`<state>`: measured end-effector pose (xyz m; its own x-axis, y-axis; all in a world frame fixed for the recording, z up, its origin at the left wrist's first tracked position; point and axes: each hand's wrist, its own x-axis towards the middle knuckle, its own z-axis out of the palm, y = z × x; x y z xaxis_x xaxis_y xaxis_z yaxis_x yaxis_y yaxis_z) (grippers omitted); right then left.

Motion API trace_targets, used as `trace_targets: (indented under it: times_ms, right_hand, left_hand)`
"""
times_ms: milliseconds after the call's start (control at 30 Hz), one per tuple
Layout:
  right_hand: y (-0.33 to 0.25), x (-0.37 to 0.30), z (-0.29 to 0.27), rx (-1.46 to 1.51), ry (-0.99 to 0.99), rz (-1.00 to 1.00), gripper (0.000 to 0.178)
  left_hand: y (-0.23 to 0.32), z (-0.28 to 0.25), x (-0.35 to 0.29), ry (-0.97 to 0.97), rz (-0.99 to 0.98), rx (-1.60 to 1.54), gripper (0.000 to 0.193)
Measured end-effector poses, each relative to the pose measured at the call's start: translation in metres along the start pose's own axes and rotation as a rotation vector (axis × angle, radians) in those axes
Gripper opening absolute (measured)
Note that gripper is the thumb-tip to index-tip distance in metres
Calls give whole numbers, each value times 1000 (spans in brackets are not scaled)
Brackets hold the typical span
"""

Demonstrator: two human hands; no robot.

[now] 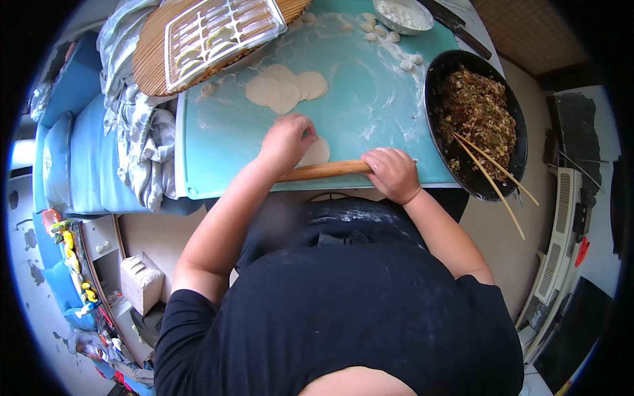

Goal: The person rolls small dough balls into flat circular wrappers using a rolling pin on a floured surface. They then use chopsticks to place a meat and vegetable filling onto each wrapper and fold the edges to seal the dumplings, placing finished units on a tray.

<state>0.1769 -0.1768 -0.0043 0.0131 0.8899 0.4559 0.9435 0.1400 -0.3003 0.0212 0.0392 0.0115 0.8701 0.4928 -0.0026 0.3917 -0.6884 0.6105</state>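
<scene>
A round dumpling wrapper (315,153) lies on the floured teal mat near its front edge. My left hand (288,141) is closed at the wrapper's upper left edge, fingers curled in a pinch that partly covers it. Just below the wrapper, a wooden rolling pin (327,171) lies crosswise. My right hand (392,173) wraps round the pin's right end, palm down. The pin's left end runs beside my left wrist. Farther back on the mat sits an overlapping group of rolled wrappers (284,88).
At right, a black pan (432,125) of chopped filling (479,109) holds two chopsticks (492,185). A bowl of flour (403,14), small dough pieces (372,28) and a knife (456,23) are at the back. A clear tray (224,39) with dumplings rests on a round woven board (146,66).
</scene>
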Motion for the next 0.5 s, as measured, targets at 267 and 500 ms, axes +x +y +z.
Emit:
trace_targets:
  times_ms: [267,500]
  right_hand:
    - [-3,2,-1,-23,-7,-2,44]
    - [0,-2,1,-47,-1,8,44]
  left_hand:
    - [-106,-35,30,789,-173,-320,27]
    - [-201,-70,41,394,-193,515,38]
